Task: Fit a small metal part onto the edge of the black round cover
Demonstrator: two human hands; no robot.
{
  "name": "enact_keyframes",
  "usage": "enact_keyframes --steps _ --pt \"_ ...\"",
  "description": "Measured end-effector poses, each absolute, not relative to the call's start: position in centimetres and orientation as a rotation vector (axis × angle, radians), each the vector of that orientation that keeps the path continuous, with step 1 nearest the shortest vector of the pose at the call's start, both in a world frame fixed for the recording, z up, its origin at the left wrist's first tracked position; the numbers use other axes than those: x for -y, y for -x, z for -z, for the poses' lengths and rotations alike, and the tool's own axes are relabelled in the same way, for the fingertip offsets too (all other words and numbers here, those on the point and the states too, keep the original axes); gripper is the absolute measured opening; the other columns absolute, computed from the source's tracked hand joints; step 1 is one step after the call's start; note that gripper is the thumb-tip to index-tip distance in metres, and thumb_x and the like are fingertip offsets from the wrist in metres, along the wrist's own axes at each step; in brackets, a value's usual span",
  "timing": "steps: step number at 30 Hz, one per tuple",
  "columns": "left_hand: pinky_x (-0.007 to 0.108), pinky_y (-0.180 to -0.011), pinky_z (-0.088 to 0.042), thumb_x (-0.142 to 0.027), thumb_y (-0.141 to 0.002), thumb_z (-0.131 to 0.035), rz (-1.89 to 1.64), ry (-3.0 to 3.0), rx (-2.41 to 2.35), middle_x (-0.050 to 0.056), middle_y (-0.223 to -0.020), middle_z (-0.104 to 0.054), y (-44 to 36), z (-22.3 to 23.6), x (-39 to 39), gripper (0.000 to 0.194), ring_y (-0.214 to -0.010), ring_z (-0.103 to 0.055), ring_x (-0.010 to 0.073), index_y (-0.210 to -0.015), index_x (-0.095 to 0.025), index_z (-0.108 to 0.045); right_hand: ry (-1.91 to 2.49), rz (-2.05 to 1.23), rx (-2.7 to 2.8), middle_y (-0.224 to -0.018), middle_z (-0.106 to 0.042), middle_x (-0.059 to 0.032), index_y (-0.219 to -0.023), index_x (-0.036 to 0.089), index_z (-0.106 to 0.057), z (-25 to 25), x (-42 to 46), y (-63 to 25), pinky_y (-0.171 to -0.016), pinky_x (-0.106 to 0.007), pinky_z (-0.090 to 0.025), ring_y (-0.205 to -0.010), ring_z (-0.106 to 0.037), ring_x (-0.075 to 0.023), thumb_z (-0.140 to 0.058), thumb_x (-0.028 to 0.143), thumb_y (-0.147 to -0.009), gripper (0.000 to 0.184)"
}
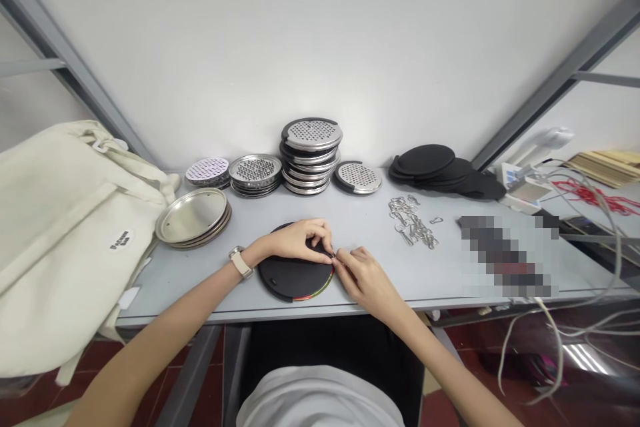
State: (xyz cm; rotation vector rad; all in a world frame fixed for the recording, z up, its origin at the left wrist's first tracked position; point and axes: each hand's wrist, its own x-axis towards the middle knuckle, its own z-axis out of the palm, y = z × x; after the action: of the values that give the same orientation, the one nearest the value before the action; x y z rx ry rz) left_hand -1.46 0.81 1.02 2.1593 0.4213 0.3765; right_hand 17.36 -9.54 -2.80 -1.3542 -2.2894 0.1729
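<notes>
A round black disc (295, 279) lies flat on the table in front of me, with a strip of red, yellow and green along its right rim. My left hand (305, 240) reaches over the disc, thumb and fingertips pinched at its right edge. Against them, from the right, my right hand (363, 277) is pinched too. Between the two sets of fingertips shows a small metal piece (333, 254), too small to name surely. Several loose silver snap-hook clips (413, 223) are heaped to the right of my right hand.
Along the wall stand a tall stack of round perforated graters (310, 160), lower grater stacks (255, 173) and a single grater (359, 177). Plain metal discs (193, 217) are piled left, beside a cream bag (75, 233). Black discs (427, 163), cables (617, 247) and a blurred-out item (510, 257) lie right.
</notes>
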Motion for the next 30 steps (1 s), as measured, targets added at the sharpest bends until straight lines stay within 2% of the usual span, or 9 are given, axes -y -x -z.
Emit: enact_keyframes --steps 9,18,25,30 --pt "0.023 -0.071 -0.042 -0.024 -0.075 -0.071 -0.394 -2.143 -0.384 0.004 -0.097 -0.056 1.38 -0.98 -0.81 0.014 -0.077 -0.049 0.0102 -0.085 -0.014 -0.068 1.39 -0.144 2.278 -0.065 -0.052 -0.0007 -0.077 0.021 -0.045 3.15 9.46 -17.23 -0.068 -0.029 -0.038 -0.064 -0.047 -0.0171 -0.031 0.021 -0.099 0.026" --pt "0.024 -0.069 -0.041 -0.025 -0.076 -0.07 -0.384 -2.13 -0.386 0.006 -0.093 -0.061 1.34 -1.01 -0.88 0.014 -0.076 -0.051 0.011 -0.085 -0.014 -0.07 1.352 -0.224 2.19 -0.076 -0.06 -0.0023 -0.087 0.021 -0.043 2.93 9.65 -17.12 -0.071 -0.031 -0.04 -0.068 -0.052 -0.0182 -0.037 0.02 -0.097 0.011" --pt "0.023 -0.067 -0.042 -0.026 -0.077 -0.07 -0.383 -2.099 -0.374 0.006 -0.095 -0.062 1.34 -1.02 -0.85 0.016 -0.071 -0.049 0.0091 -0.088 -0.014 -0.07 1.378 -0.191 2.219 -0.071 -0.056 -0.0013 -0.08 0.021 -0.042 3.25 9.55 -17.21 -0.068 -0.031 -0.039 -0.067 -0.05 -0.0184 -0.036 0.02 -0.097 0.018" --pt "0.021 -0.063 -0.039 -0.027 -0.076 -0.07 -0.37 -2.135 -0.412 0.004 -0.087 -0.065 1.36 -1.23 -0.8 0.023 -0.064 -0.047 0.0076 -0.095 -0.014 -0.067 1.368 -0.148 2.251 -0.069 -0.055 -0.0017 -0.078 0.021 -0.043 3.27 9.44 -17.27 -0.068 -0.031 -0.039 -0.065 -0.048 -0.0183 -0.033 0.021 -0.098 0.022"
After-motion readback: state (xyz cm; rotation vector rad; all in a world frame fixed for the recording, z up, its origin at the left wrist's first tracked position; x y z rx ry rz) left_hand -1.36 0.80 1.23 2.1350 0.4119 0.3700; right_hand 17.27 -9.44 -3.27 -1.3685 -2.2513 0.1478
